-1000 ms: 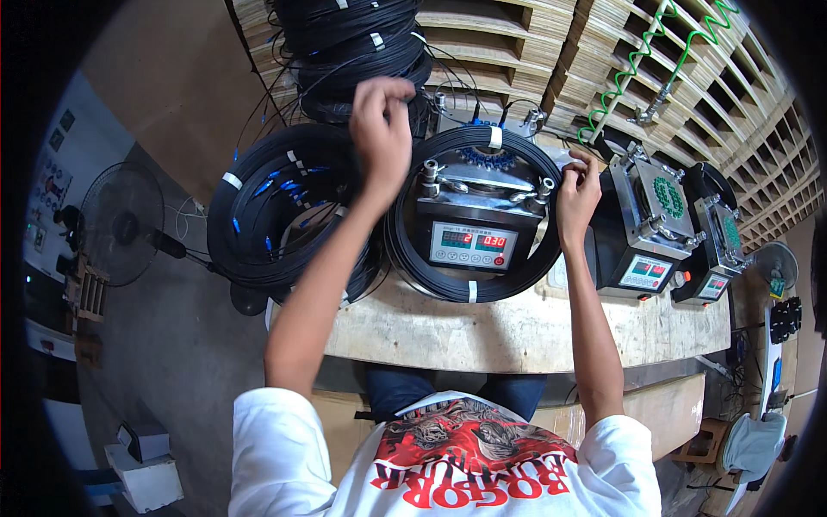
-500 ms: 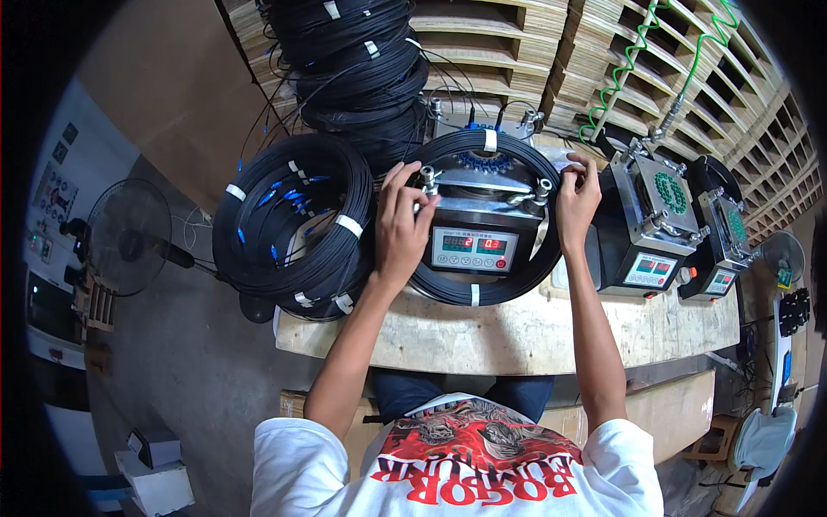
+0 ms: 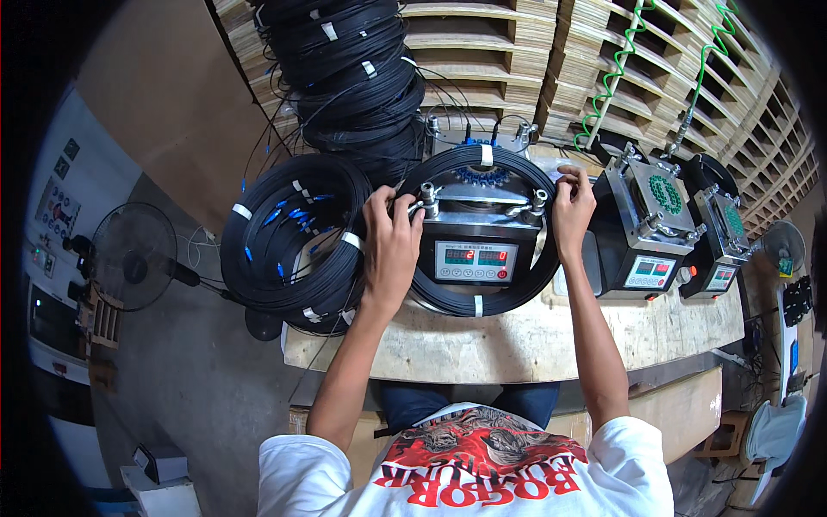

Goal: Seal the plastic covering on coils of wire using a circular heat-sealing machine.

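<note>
A ring of black cable (image 3: 448,303) with white ties stands around the front of a polishing machine (image 3: 495,222), circling its lit display. My left hand (image 3: 392,246) is closed on the ring's left side, its fingertips beside a metal clamp knob (image 3: 427,196). With curled fingers, my right hand (image 3: 572,214) holds the ring's right side. The machine's top plate bears a circle of blue connectors (image 3: 481,177). Just left of my left hand lies a pile of black cable coils (image 3: 258,274) with blue-tipped ends inside it.
Tall stacked coils (image 3: 362,103) rise at the back left. Two more machines with green-studded plates (image 3: 665,195) stand right on the wooden table (image 3: 413,358). Green spiral hoses (image 3: 618,73) hang before wooden pallets (image 3: 469,52). A fan (image 3: 133,257) stands left.
The whole view has shifted slightly. My left hand has slid a little left from the clamp knob, and the machine's red display reading has changed. Both hands remain on the cable ring.
</note>
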The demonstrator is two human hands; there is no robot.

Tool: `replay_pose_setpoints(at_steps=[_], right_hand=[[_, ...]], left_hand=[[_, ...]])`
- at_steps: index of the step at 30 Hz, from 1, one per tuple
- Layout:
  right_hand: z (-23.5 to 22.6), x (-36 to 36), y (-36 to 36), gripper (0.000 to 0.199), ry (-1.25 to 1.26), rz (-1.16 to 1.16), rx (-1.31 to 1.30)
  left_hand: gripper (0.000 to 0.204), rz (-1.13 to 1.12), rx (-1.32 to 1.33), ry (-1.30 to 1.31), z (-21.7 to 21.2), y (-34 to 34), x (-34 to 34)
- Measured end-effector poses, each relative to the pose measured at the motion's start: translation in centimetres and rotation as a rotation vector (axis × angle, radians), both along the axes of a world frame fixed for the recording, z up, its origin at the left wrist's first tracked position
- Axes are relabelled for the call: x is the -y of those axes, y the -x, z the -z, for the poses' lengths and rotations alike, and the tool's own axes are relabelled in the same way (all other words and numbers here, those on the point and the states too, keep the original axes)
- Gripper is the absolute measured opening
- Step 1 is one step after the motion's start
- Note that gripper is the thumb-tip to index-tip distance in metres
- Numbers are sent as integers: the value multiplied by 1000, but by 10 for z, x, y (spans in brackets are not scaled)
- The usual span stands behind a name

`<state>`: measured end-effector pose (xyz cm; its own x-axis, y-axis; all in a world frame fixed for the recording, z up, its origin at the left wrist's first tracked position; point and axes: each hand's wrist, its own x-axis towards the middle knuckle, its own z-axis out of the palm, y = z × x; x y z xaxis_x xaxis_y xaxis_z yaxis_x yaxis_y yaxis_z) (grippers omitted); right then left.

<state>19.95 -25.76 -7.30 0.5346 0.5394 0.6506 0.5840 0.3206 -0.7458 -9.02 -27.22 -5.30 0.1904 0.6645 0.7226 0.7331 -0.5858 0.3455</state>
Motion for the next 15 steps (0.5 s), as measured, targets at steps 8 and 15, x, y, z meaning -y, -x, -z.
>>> replay_pose_setpoints(at_steps=[8, 15], right_hand=[[-3, 2, 1, 17, 18, -27, -11], [-1, 5, -3, 18, 91, -30, -29]], left_hand=[[15, -186, -409, -29, -5, 7, -3], [19, -229, -506, -112, -25, 7, 5]])
